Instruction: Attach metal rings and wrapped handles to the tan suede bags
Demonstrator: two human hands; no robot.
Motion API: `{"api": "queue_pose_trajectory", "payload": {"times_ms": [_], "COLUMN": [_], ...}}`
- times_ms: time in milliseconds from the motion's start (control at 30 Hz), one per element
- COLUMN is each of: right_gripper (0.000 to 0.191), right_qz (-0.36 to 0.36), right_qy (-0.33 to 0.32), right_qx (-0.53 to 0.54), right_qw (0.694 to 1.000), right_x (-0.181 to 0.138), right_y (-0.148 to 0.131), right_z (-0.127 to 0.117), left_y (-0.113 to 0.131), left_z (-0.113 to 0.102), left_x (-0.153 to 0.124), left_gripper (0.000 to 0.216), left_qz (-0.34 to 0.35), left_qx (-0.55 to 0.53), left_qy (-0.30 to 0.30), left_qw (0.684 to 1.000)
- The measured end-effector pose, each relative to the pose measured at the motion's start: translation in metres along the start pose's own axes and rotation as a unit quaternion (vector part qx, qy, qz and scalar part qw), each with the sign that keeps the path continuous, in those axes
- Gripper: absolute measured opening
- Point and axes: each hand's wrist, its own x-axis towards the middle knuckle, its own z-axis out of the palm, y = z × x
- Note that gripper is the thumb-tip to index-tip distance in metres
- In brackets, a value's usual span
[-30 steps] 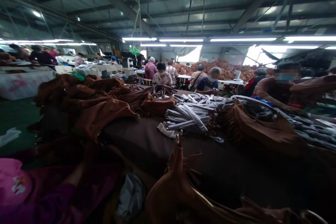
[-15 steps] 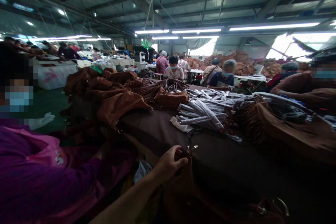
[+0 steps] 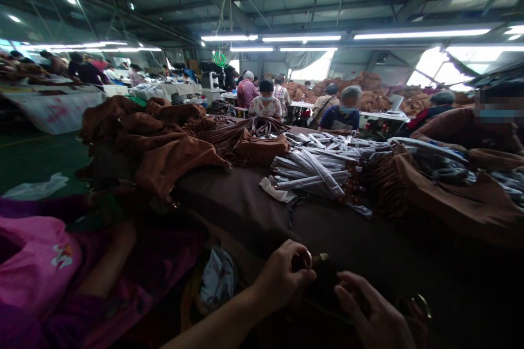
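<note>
My left hand (image 3: 282, 272) pinches a gold-coloured metal ring (image 3: 308, 259), fingers closed round it, low over the dark table edge. A small metal clip (image 3: 322, 257) juts out just right of it. Facing it from the right is my right hand (image 3: 370, 305), fingers bent but apart, with nothing visible in them. Brown material below the hands is largely lost in shadow. Another gold ring (image 3: 421, 305) shows beyond my right hand. On the dark brown table cover (image 3: 245, 202) lies a thin black cord (image 3: 292, 211).
Grey-wrapped straps (image 3: 311, 172) are heaped mid-table. Brown fabric pieces (image 3: 180, 161) pile at left, and a fringed brown piece (image 3: 450, 191) lies right. Close on my left sits a co-worker in a pink apron (image 3: 33, 256). A crumpled plastic bag (image 3: 218, 278) is beside my left forearm.
My left hand has moved right and lower with the metal ring. My right hand has come into view. The co-worker on the left has shifted lower and leftward in the picture.
</note>
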Motion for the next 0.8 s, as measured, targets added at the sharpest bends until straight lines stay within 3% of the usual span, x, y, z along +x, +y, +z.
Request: {"api": "queue_pose_trajectory", "payload": {"times_ms": [167, 233, 433, 633, 800], "right_gripper": [0.039, 0.034, 0.034, 0.033, 0.036], "right_qz": [-0.092, -0.124, -0.115, -0.108, -0.113], "right_qy": [-0.025, -0.066, -0.169, -0.109, -0.098], "right_qx": [0.04, 0.058, 0.102, 0.103, 0.128], "right_qw": [0.995, 0.988, 0.974, 0.983, 0.98], "right_x": [0.03, 0.032, 0.035, 0.029, 0.025], "right_y": [-0.028, -0.028, -0.01, -0.001, 0.004], "right_z": [0.028, 0.033, 0.034, 0.04, 0.045], "left_y": [0.005, 0.001, -0.016, -0.018, -0.014], "left_z": [0.001, 0.003, 0.011, 0.013, 0.012], "left_x": [-0.007, -0.007, -0.008, -0.012, -0.01], "left_gripper": [0.017, 0.02, 0.048, 0.051, 0.047], "left_qz": [0.007, 0.013, 0.018, -0.014, -0.049], "left_qx": [0.015, 0.006, -0.01, 0.025, 0.004], "left_qy": [-0.006, -0.019, -0.025, -0.057, -0.069], "left_qw": [1.0, 1.0, 0.999, 0.998, 0.996]}}
